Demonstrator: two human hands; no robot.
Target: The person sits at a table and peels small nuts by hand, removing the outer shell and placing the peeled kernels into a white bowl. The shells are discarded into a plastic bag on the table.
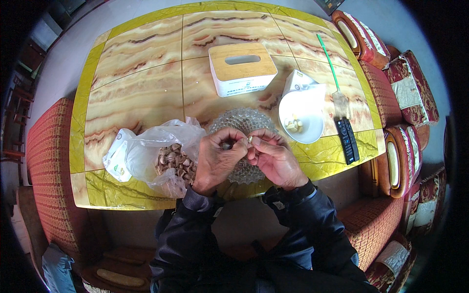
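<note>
A small pale garlic clove (250, 139) is pinched between my fingertips, above a ridged clear glass dish (240, 115). My right hand (277, 160) grips it between thumb and forefinger. From the other side, my left hand (220, 156) has its thumb and forefinger closed against the same clove. Left of my hands, a crumpled clear plastic bag (145, 150) lies open, with several unpeeled brownish cloves (175, 160) in it. To the right, a white bowl (310, 117) holds several peeled cloves (294, 125). My hands partly cover the dish, so its contents are hard to make out.
A tissue box with a wooden lid (239, 61) stands behind the dish. Past the bowl lie a black remote control (347, 140) and a green-handled fly swatter (330, 63). A white packet (117, 155) touches the bag. Patterned sofas (66, 171) surround the marbled table (141, 63).
</note>
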